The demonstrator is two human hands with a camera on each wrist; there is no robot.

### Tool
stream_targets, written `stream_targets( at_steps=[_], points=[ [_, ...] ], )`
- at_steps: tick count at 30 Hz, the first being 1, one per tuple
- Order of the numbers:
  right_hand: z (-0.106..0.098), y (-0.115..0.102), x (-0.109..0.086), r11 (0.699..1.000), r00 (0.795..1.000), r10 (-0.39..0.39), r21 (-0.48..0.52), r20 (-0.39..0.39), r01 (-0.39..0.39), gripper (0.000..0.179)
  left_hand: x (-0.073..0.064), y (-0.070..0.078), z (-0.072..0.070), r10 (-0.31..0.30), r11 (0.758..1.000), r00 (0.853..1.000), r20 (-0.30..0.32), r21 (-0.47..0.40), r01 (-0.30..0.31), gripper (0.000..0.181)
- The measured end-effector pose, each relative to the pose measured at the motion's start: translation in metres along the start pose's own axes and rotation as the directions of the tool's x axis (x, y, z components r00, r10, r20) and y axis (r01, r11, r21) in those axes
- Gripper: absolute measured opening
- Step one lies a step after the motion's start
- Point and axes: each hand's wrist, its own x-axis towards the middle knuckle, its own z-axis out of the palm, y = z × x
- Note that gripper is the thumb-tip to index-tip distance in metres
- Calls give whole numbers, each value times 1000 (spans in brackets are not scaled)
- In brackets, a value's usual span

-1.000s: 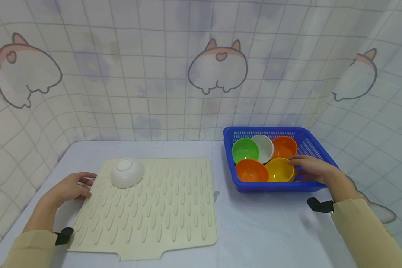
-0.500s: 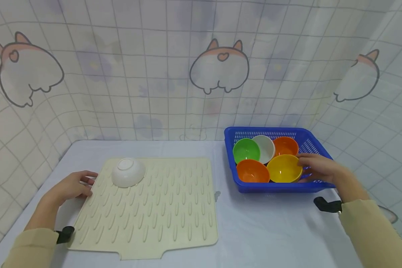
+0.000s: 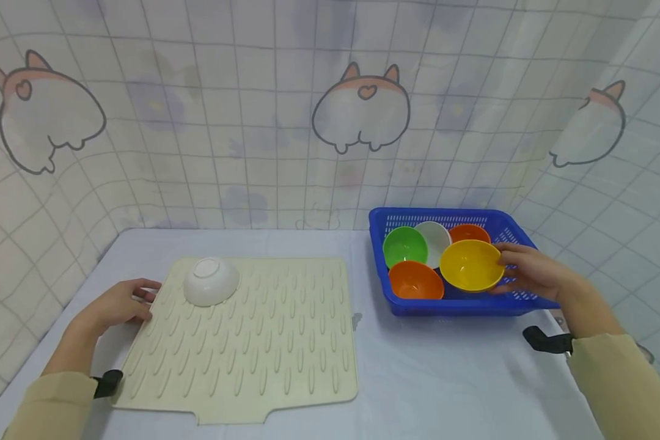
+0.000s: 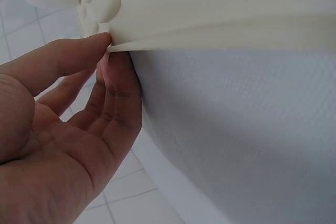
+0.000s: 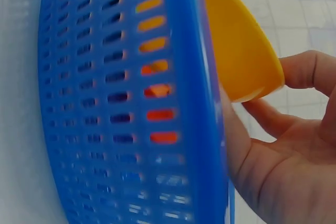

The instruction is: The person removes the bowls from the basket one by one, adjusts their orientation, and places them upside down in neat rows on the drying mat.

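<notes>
In the head view my right hand [image 3: 536, 274] grips a yellow bowl [image 3: 472, 266] by its right side, raised over the blue basket [image 3: 451, 307]. The right wrist view shows the yellow bowl [image 5: 241, 45] tilted above the basket rim [image 5: 194, 77], with fingers and thumb on its edge. My left hand [image 3: 120, 305] is at the left edge of a cream ridged drying mat [image 3: 236, 348]. Seen from the left wrist, the thumb lies on top of the mat's edge [image 4: 210, 30] and fingers are underneath, pinching it. A white bowl [image 3: 210, 282] sits upside down at the mat's back left corner.
Inside the basket are a green bowl [image 3: 405, 245], a white bowl [image 3: 436, 241], an orange bowl [image 3: 470, 232] at the back and another orange bowl [image 3: 415, 281] in front. A white cloth [image 3: 440, 379] covers the table. A patterned curtain [image 3: 286, 122] hangs behind.
My right hand has lifted the yellow bowl up from among the other bowls and shifted it slightly right. My left hand, the mat and the upturned white bowl have stayed in place.
</notes>
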Motion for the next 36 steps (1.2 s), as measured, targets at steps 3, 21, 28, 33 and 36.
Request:
stream_targets(
  at_steps=[3,21,28,33,36],
  points=[
    [4,-3,0,998,1000,-24,52,-7,24,67,0,-2,1,-6,1000,1000,-3,0,6,70],
    [55,-19,0,962,992,-125,245,14,118,49,3,-3,3,24,1000,1000,-15,-18,-24,68],
    [85,-33,3,960,990,-139,248,10,133,60,2,-2,2,13,1000,1000,-19,-18,-13,70],
    [105,-48,4,944,991,-127,312,29,112,66,2,-3,1,2,1000,1000,-19,-13,-2,69],
    [114,-55,6,940,991,-127,323,41,107,65,2,-5,1,2,1000,1000,-18,-25,-2,70]
  ],
)
